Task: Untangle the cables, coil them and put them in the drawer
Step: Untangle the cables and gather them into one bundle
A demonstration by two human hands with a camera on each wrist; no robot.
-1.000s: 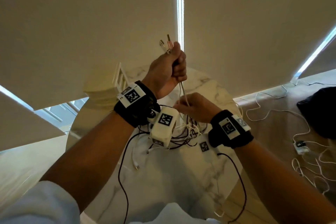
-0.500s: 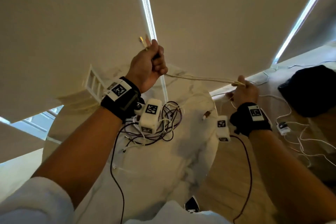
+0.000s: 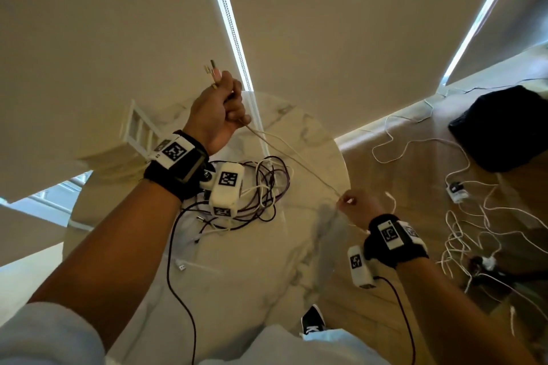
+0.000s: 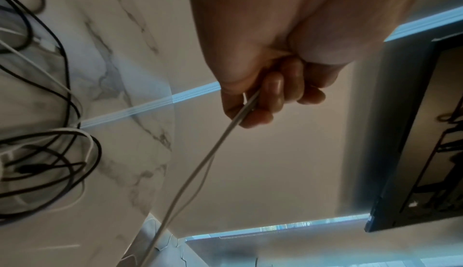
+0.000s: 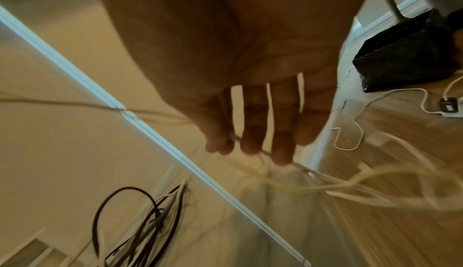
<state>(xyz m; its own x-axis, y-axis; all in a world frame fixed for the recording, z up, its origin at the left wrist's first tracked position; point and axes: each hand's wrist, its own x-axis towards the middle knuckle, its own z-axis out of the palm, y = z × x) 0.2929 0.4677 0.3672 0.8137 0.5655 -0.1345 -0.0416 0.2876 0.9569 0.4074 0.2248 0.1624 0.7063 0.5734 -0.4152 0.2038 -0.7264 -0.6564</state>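
Your white cable (image 3: 292, 157) runs taut between both hands above the round marble table (image 3: 314, 133), doubled into 2 strands that slant from 11 o'clock down toward 4 o'clock in the head view. Your left hand (image 3: 218, 115) is clenched around its upper end, fingers (image 4: 275, 91) curled over the strands, with 2 plugs (image 3: 211, 68) sticking out above the fist at 12 o'clock. Your right hand (image 3: 360, 207) grips the lower end between thumb and fingertips (image 5: 253, 144) just past the table's 3 o'clock edge; the wrist view is blurred, and the slack beyond the fingers trails off toward 4 o'clock.

The tangle (image 3: 261, 190) of black, purple and white cables lies on the table's middle, below your left wrist and at 9 o'clock from your right hand, apart from the held cable. A loose white plug (image 3: 181, 265) rests on the marble at 7 o'clock from that heap.

More white cords (image 3: 462, 234) sprawl across the wood floor (image 3: 385, 314) at 3 o'clock, with a small adapter (image 3: 456, 190) among them. A black bag (image 3: 501, 130) sits at 2 o'clock. Cream blinds (image 3: 341, 27) fill the background, and a white rack (image 3: 139, 127) stands by the table's 10 o'clock edge. The drawer is not visible in any view.
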